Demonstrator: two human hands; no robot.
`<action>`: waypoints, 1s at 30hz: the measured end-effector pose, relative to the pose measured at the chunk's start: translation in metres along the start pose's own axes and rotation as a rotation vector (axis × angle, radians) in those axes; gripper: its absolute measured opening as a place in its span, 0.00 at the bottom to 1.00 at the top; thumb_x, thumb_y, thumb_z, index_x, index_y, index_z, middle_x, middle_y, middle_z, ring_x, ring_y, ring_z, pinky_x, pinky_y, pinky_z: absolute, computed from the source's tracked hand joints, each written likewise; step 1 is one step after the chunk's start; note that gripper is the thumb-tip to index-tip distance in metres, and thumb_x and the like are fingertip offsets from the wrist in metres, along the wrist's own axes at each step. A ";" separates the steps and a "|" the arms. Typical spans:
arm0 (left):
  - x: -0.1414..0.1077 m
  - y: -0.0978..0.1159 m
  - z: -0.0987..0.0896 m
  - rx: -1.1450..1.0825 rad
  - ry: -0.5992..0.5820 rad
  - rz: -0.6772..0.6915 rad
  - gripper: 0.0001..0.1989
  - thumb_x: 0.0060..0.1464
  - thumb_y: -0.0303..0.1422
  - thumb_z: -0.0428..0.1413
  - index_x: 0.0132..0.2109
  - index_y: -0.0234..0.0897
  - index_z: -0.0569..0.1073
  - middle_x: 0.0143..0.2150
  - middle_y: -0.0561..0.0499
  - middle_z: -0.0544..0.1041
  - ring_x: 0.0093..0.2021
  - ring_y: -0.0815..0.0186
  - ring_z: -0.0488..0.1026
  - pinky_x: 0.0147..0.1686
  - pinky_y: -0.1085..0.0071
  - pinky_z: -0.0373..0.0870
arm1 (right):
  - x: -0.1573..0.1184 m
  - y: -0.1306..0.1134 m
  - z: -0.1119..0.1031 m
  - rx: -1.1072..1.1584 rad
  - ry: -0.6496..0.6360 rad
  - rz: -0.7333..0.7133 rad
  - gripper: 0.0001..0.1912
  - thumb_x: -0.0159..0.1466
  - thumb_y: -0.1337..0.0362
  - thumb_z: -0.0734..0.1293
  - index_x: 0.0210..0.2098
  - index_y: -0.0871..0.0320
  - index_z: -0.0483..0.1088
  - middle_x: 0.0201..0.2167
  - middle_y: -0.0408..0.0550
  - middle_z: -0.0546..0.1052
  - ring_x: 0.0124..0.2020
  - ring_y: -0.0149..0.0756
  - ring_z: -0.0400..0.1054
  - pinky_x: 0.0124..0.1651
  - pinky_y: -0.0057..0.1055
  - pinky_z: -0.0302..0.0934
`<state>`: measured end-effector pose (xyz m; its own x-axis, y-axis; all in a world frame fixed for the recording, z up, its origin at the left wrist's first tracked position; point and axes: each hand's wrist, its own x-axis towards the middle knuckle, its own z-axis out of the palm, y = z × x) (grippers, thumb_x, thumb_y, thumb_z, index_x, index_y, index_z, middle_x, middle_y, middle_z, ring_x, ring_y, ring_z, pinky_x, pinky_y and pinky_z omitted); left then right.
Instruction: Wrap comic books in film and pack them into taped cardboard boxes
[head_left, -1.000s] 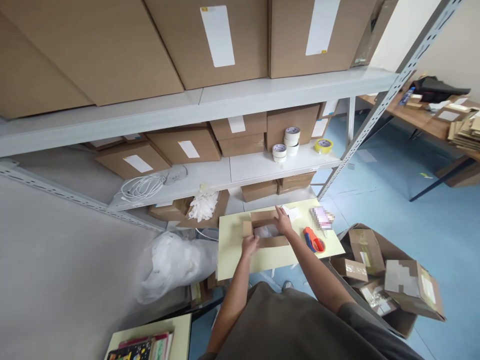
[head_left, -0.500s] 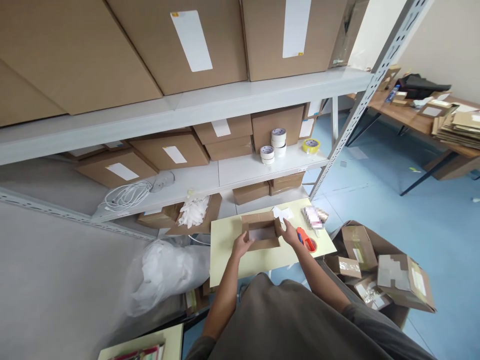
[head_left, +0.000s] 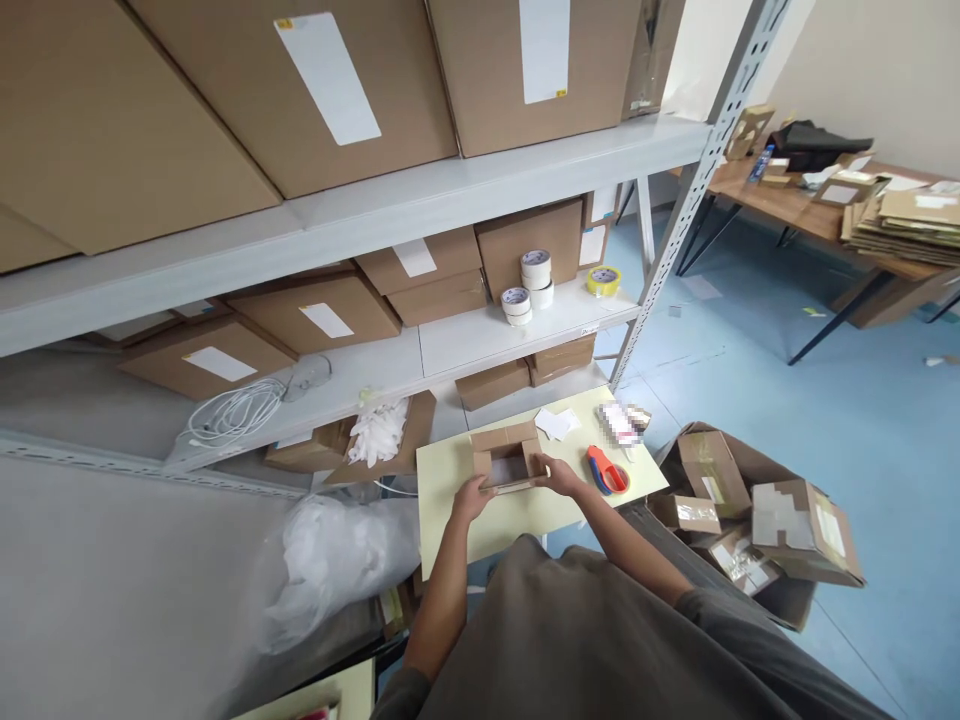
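Note:
A small open cardboard box [head_left: 504, 437] stands on the pale yellow table [head_left: 442, 520], its flaps up. My left hand [head_left: 472, 498] grips the near left corner of the box. At the near right corner my right hand [head_left: 559, 476] is closed on the box wall. To the right of the box lies a red and blue tape dispenser [head_left: 604, 470] with a yellow roll. White paper pieces [head_left: 556, 423] lie behind my right hand, and a partly blurred packet [head_left: 619, 424] sits at the table's back right.
Shelving [head_left: 480, 345] ahead holds boxes, white tape rolls [head_left: 516, 305], yellow tape [head_left: 604, 280] and a coiled cable [head_left: 240, 415]. A bin of cardboard boxes [head_left: 712, 470] stands right of the table. A plastic bag [head_left: 337, 550] is at the left, a wooden desk [head_left: 795, 205] farther right.
The view has shifted slightly. My right hand has moved from the box's right side toward its near right corner, and more of the white paper shows. My left hand still holds the box.

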<state>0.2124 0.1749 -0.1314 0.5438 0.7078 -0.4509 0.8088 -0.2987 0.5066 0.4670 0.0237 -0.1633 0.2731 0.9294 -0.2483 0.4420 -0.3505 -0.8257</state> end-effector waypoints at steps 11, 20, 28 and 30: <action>0.030 0.028 -0.004 0.239 0.186 -0.087 0.58 0.49 0.37 0.70 0.79 0.43 0.47 0.82 0.40 0.43 0.79 0.41 0.47 0.69 0.52 0.62 | 0.004 -0.012 0.032 -0.060 0.339 0.296 0.37 0.66 0.64 0.68 0.72 0.48 0.59 0.65 0.54 0.70 0.45 0.42 0.77 0.48 0.34 0.68; 0.071 0.041 -0.054 0.141 0.180 0.112 0.42 0.55 0.38 0.65 0.74 0.40 0.63 0.68 0.41 0.72 0.70 0.51 0.65 0.67 0.61 0.63 | 0.006 -0.018 0.020 -0.099 0.252 0.435 0.45 0.66 0.57 0.71 0.77 0.50 0.49 0.69 0.56 0.67 0.58 0.49 0.73 0.50 0.35 0.67; 0.020 0.024 0.008 0.430 0.053 0.149 0.41 0.63 0.52 0.55 0.77 0.41 0.58 0.80 0.39 0.50 0.80 0.46 0.43 0.70 0.50 0.58 | 0.006 -0.020 0.025 -0.146 0.279 0.435 0.41 0.68 0.57 0.69 0.76 0.51 0.52 0.69 0.56 0.67 0.62 0.49 0.70 0.55 0.35 0.66; 0.016 0.023 0.014 0.472 0.019 0.119 0.44 0.65 0.55 0.51 0.79 0.40 0.52 0.82 0.38 0.43 0.81 0.46 0.36 0.71 0.45 0.55 | 0.004 -0.020 0.025 -0.160 0.272 0.393 0.40 0.68 0.57 0.69 0.76 0.51 0.54 0.71 0.56 0.65 0.66 0.49 0.66 0.58 0.35 0.64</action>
<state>0.2430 0.1704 -0.1374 0.6381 0.6611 -0.3946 0.7568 -0.6330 0.1632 0.4379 0.0377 -0.1606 0.6483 0.6674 -0.3664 0.3809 -0.7010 -0.6029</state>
